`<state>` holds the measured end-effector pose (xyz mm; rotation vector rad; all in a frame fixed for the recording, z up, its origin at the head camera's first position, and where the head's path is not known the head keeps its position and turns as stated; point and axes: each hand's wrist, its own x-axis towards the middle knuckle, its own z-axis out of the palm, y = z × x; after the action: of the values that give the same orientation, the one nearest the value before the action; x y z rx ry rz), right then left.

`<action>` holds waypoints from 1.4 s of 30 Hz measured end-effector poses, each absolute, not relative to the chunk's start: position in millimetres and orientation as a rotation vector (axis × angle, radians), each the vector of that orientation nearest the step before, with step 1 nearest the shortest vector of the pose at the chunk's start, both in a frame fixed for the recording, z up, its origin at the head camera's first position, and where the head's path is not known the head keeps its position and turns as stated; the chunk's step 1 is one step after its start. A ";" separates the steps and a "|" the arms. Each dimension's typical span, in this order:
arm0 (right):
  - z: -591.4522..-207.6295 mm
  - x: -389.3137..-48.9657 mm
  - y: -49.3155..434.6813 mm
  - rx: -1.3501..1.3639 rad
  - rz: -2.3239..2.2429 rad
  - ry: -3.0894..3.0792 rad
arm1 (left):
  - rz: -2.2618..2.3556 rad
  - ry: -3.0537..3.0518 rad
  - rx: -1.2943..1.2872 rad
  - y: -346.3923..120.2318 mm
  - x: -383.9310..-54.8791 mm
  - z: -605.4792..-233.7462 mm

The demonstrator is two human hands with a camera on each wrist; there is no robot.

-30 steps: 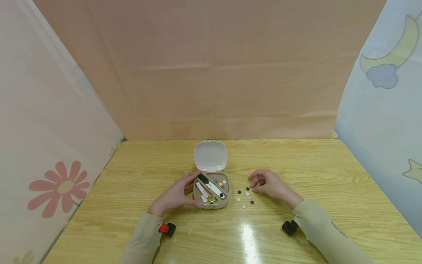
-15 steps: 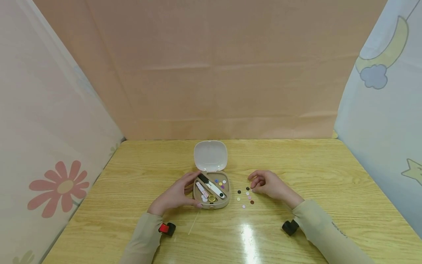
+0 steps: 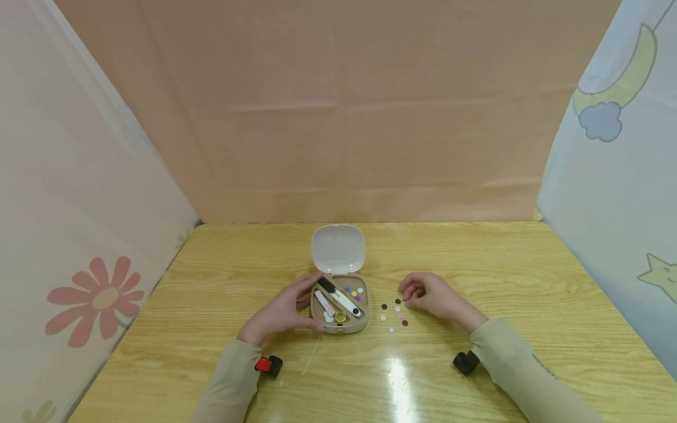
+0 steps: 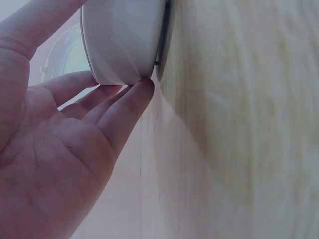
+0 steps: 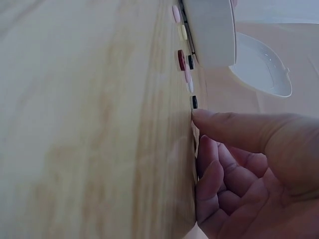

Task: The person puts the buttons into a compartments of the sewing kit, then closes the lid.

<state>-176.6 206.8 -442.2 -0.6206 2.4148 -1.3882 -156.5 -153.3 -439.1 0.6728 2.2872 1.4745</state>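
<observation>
A tan sewing box (image 3: 365, 324) stands with its white lid (image 3: 338, 251) raised. My left hand (image 3: 282, 308) holds the box's left side, thumb at the front corner and fingers toward the back; in the left wrist view the fingertips touch its wall (image 4: 122, 40). Several small buttons (image 3: 400, 316) lie on the table right of the box. At their right edge my right hand (image 3: 436, 298) rests, thumb tip down beside a black button (image 5: 194, 102), other fingers loosely curled. A gap shows between thumb and fingers; whether a button is under the thumb I cannot tell.
Inside the box lie a long black-and-white tool (image 3: 341, 298), a pink-and-white strip (image 3: 324, 302), a gold round piece (image 3: 340, 317) and several coloured buttons (image 3: 354, 294). A thin pale stick (image 3: 312, 356) lies in front of the box. Hanging cloth (image 3: 338, 147) borders the wooden table (image 3: 238, 247).
Both hands keep nearly the same place. A lilac edge seen by the right thumb one second ago is less visible now. The box and loose buttons have not moved.
</observation>
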 end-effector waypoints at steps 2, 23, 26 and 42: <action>-441.4 -176.5 207.0 -0.621 -1.375 2.422 | 1.469 2.290 0.667 -153.3 -156.6 -438.7; -445.8 -177.5 211.3 -0.643 -1.379 2.390 | 1.488 2.279 0.724 -154.4 -156.5 -440.6; -447.1 -177.5 212.2 -0.634 -1.381 2.384 | 1.492 2.277 0.730 -154.7 -156.5 -441.2; -442.4 -174.9 214.8 -0.592 -1.413 2.364 | 1.476 2.289 0.704 -154.6 -156.8 -441.1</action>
<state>-174.9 214.8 -442.4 -0.5922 2.3644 -1.4127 -156.8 -154.6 -441.1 0.7038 2.2886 1.4758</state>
